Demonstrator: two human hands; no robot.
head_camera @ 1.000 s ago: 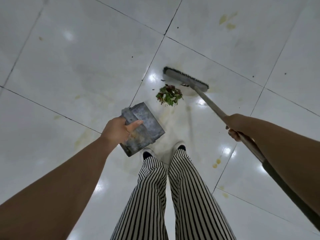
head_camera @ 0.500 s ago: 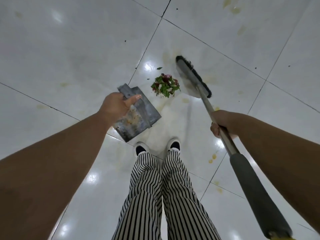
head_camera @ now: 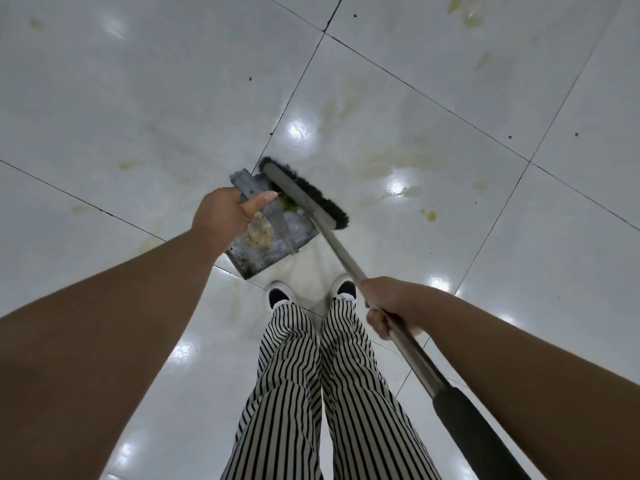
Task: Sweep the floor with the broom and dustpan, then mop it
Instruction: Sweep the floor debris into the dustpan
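Metal dustpan (head_camera: 273, 237), grey and stained, held tilted just above the white tiled floor (head_camera: 138, 98); green leaf scraps (head_camera: 289, 204) lie at its mouth. The left hand (head_camera: 225, 214) reaches forward, fingers clenched on the dustpan's rim, thumb extended. Broom (head_camera: 304, 192): dark bristles now pressed against the pan's front edge, where half a second ago they stood apart beside the loose pile. The right hand (head_camera: 386, 306) grasps the metal shaft, above the striped trousers (head_camera: 311, 375).
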